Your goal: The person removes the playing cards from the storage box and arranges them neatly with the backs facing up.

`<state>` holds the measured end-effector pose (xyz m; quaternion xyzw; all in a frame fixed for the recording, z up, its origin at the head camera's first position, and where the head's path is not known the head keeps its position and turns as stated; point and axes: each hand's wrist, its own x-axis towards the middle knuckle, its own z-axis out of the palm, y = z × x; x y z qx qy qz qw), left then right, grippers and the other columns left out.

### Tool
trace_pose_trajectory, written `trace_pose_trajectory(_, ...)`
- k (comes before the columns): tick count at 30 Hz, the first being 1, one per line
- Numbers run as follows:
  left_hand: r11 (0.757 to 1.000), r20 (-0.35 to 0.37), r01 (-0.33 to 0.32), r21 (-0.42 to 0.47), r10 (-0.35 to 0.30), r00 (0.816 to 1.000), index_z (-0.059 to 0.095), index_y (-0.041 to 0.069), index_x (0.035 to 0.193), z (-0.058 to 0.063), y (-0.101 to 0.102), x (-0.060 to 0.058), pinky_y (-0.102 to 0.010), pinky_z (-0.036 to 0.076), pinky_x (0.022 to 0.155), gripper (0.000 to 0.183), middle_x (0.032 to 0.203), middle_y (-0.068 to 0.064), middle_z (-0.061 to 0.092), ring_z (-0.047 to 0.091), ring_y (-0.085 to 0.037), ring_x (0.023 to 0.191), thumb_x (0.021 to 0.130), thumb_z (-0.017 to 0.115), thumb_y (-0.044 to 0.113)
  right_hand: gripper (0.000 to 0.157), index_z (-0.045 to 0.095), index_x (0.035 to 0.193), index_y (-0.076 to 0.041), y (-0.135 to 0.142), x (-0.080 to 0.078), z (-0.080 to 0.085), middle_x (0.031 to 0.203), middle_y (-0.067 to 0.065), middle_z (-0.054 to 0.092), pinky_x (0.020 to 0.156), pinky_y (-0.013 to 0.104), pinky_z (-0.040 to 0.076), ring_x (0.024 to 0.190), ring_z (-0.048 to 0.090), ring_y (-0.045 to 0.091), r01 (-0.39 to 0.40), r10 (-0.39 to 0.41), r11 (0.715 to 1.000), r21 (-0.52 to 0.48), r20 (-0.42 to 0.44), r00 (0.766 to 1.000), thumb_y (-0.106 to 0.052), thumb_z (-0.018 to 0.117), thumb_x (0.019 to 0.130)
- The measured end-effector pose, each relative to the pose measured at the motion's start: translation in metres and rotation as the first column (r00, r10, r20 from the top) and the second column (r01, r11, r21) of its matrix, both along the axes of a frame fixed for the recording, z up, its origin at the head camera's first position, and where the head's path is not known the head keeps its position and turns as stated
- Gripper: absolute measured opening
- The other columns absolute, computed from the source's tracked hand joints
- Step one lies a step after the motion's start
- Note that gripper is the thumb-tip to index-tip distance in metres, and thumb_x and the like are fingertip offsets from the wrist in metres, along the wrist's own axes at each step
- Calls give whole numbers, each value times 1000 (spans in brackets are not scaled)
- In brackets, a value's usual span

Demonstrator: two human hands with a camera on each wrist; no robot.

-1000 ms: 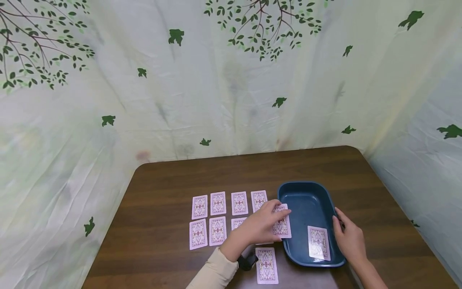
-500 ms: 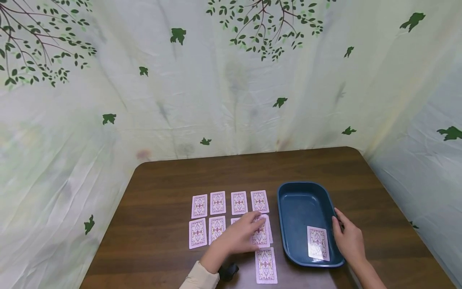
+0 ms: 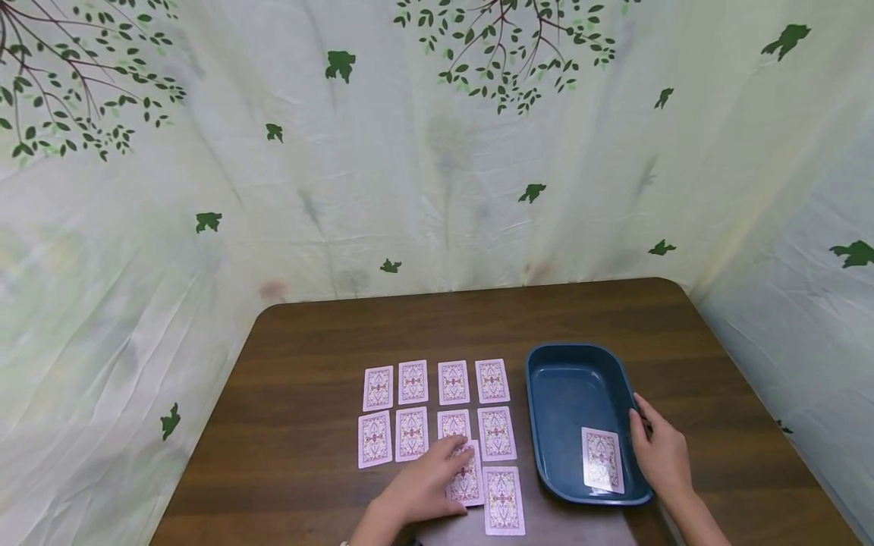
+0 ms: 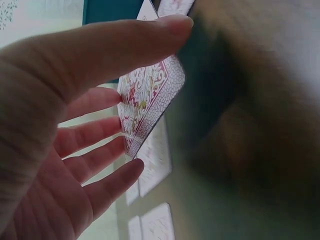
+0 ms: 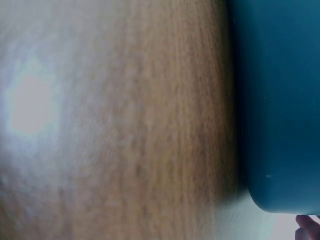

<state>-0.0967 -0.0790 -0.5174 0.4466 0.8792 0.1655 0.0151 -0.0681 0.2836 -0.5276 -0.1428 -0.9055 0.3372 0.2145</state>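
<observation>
My left hand (image 3: 419, 489) pinches a patterned playing card (image 3: 466, 478) by its short edges, thumb near and fingertips far. In the left wrist view this card (image 4: 145, 90) is tilted up between the thumb and the fingers. A second playing card (image 3: 504, 500) lies face down just right of it. My right hand (image 3: 664, 453) grips the right side of a dark blue tray (image 3: 580, 355), thumb at the rim. One card (image 3: 602, 459) lies face down inside the tray. In the right wrist view the tray's outer wall (image 5: 280, 110) shows, with fingertips at its lower corner.
Two rows of face-down cards, among them one at the back left (image 3: 378, 388) and one at the front right of the rows (image 3: 497, 434), lie left of the tray. The wooden table (image 3: 287, 394) meets a leaf-printed cloth (image 3: 437, 227) at the back.
My left hand has come from the tray's left edge toward the left and nearer me, with the card between its fingers. The second row's right card is uncovered. My right hand stays at the tray.
</observation>
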Motion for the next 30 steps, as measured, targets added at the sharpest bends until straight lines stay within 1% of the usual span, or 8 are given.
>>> trace_pose_trajectory(5,1000,-1,-8,9,8,1000,54,2,126,-7,-8,9,-31,39,93,76,128,-14,45,45,-25,117,63,81,36,34,54,123,5,0,1,0,111,29,57,76,55,42,97,56,44,6,-6,1000,-9,11,1000,-9,53,92)
trace_pose_trajectory(10,1000,9,-11,25,11,1000,54,1,125,-10,-11,12,-33,39,93,76,128,-15,46,46,-26,115,62,81,34,34,54,123,5,0,1,0,110,29,57,75,55,43,95,57,44,5,-5,1000,-8,11,1000,-10,53,92)
trace_pose_trajectory(13,1000,9,0,25,0,1000,54,1,126,-13,-12,15,-34,39,94,77,128,-16,46,46,-27,115,64,81,37,34,55,123,5,1,0,0,109,29,58,74,54,43,94,57,43,2,-2,1000,-8,4,1000,-9,54,92)
trace_pose_trajectory(18,999,9,37,37,-37,999,52,1,127,-17,-16,20,-35,41,92,74,129,-17,45,46,-28,115,69,77,41,34,54,123,5,0,0,0,110,29,58,73,54,43,93,58,42,-1,2,1000,-10,7,1000,-9,54,92)
trace_pose_trajectory(21,998,15,43,50,-44,999,52,1,127,-17,-18,22,-35,42,91,73,129,-17,45,47,-28,115,71,76,41,34,54,123,4,0,0,0,111,29,57,73,54,43,93,58,42,1,-1,1000,-11,10,1000,-10,53,92)
trace_pose_trajectory(25,997,21,37,65,-38,999,52,3,128,-18,-17,22,-35,42,90,75,128,-16,45,48,-27,113,68,78,39,35,54,124,4,0,0,0,112,29,56,75,55,43,96,56,43,7,-6,1000,-17,22,1000,-11,52,93)
trace_pose_trajectory(30,997,8,23,68,-24,1000,52,7,128,-18,-16,22,-35,43,89,77,125,-15,47,49,-25,111,63,81,38,35,53,125,4,0,-1,0,114,29,55,75,55,44,95,57,42,8,-7,1000,-20,34,999,-11,52,93)
